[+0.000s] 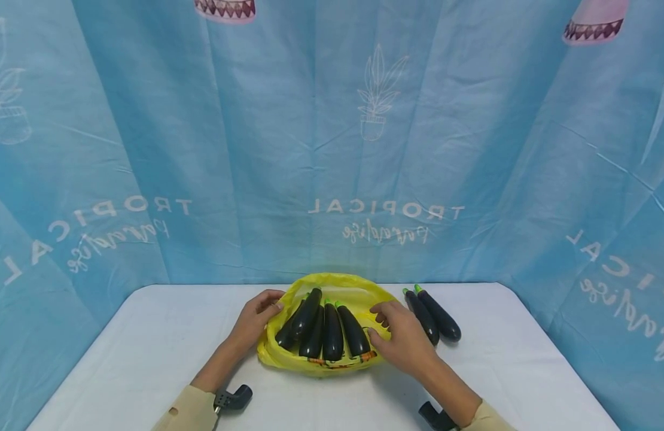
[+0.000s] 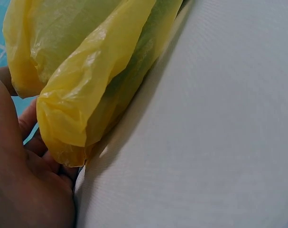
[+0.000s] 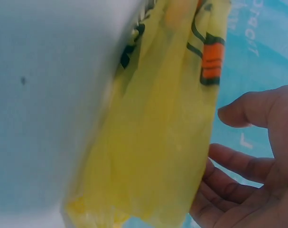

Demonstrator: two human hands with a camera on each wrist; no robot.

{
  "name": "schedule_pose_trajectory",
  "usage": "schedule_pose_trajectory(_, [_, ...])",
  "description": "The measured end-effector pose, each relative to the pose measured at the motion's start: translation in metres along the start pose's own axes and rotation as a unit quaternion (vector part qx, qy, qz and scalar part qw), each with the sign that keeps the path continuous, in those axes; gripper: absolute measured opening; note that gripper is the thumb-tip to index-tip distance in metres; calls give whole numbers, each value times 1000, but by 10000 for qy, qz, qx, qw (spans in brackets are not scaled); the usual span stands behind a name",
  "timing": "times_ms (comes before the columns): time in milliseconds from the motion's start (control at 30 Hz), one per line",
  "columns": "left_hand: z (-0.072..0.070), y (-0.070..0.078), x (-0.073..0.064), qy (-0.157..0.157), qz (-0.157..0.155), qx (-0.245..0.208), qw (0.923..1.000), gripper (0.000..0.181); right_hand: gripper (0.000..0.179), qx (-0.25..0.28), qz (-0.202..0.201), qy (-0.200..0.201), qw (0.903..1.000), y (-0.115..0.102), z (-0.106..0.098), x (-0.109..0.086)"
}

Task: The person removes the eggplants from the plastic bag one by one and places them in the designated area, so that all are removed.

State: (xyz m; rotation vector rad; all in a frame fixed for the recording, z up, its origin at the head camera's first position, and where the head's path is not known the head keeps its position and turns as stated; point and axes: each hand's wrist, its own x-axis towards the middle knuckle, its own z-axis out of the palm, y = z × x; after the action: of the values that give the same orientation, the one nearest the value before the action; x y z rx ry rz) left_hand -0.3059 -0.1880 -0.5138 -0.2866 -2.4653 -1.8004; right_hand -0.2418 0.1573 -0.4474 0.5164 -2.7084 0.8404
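Note:
A yellow plastic bag [image 1: 286, 361] lies with its mouth spread, holding several dark eggplants [image 1: 332, 335] with green stem ends. My left hand [image 1: 255, 317] holds the bag's left rim, its thumb and fingers about the edge; the bag's folds hide the fingertips in the left wrist view. At the right side is my right hand [image 1: 404, 335], thumb and fingers apart, with fingers against or just behind the plastic in the right wrist view. Two more eggplants [image 1: 441, 314] lie side by side on the table, just beyond the right hand.
A white-covered table [image 1: 176, 335] carries everything. Behind it hangs a blue curtain [image 1: 267, 149] printed with lettering and plants. Dark wrist camera mounts [image 1: 236, 397] stick out from both wrists near the front.

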Motion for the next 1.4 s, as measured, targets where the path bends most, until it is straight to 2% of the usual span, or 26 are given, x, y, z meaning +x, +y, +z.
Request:
schedule_pose_trajectory(167, [1,-1,0,22,28,77,10000,30,34,-63,140,-230,9996,-1,7,0])
schedule_pose_trajectory(300, [0,0,0,18,38,162,9999,28,32,-103,102,-333,9993,0,11,0])
schedule_pose_trajectory(467, [0,-1,0,-15,76,163,9998,28,38,-140,-95,-468,9988,0,14,-1])
schedule_pose_trajectory(633, [-1,-1,0,-31,80,136,9999,29,43,-239,-61,-783,9966,-1,16,0])
schedule_pose_trajectory(800, [-1,-1,-1,-52,80,90,9999,29,48,-220,52,-934,9954,0,18,1])
schedule_pose_trajectory(1133, [-1,0,0,-50,42,144,9999,28,37,36,200,-1057,9942,-1,22,3])
schedule_pose_trajectory(1400, [-1,0,-1,-24,20,173,9998,28,33,78,181,-825,9964,-3,25,2])
